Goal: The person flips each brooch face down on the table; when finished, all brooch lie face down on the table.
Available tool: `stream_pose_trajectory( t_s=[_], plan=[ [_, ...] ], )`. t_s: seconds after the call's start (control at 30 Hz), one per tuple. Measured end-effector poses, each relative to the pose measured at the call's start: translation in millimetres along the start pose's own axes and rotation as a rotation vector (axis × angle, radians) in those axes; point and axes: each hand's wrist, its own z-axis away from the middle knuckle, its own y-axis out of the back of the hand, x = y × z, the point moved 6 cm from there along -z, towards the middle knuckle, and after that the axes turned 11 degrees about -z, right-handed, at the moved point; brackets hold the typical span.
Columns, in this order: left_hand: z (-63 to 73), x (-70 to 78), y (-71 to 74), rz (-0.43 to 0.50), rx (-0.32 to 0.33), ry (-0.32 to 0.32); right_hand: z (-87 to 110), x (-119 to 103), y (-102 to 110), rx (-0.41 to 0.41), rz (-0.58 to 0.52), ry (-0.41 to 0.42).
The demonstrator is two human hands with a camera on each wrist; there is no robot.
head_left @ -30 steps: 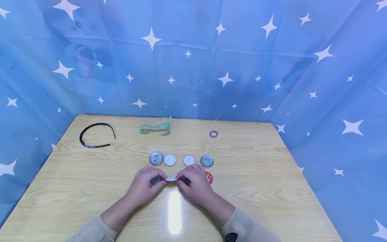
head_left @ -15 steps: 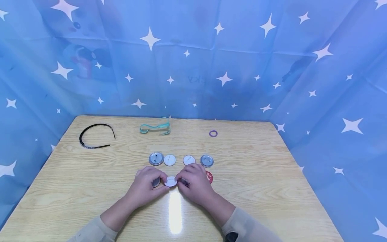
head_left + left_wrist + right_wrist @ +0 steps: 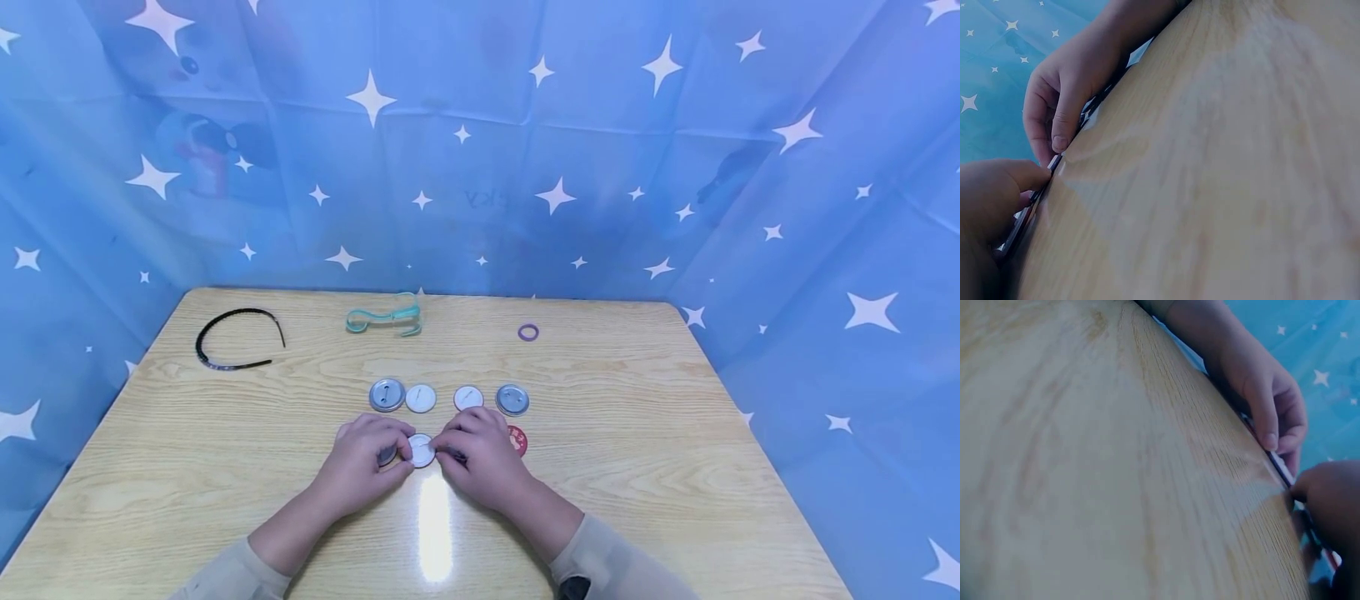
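On the pale wooden surface [image 3: 187, 467], the left hand [image 3: 365, 461] and right hand [image 3: 482, 457] pinch a small white round badge disc [image 3: 422, 451] between curled fingertips. It lies flat, just nearer the person than 4 round discs [image 3: 420, 398] in a row.

Wooden table [image 3: 675, 467] (glossy) before star-printed blue curtain [image 3: 600, 150].

**Right wrist view: two hands at a thin disc on a wooden table**

Wooden table [image 3: 1085, 456], pale grain, fills the view. Left hand [image 3: 1260, 394] at upper right, fingers curled down onto a thin disc [image 3: 1279, 467] seen edge-on. Right hand [image 3: 1329, 500], blurred, pinches the same disc. Blue starred cloth [image 3: 1329, 337] behind.
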Motion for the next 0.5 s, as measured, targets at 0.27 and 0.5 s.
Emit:
stream_pose_trajectory(
  t_s=[0.27, 0.5],
  plan=[
    [0.0, -0.1, -0.7, -0.005, -0.020, 0.007, 1.1, -0.7, 2.0, 0.027, -0.012, 0.020],
    [0.3, 1.5, 1.0, -0.005, -0.014, 0.007, 2.9, -1.9, 9.4, 0.082, -0.024, 0.042]
  ],
)
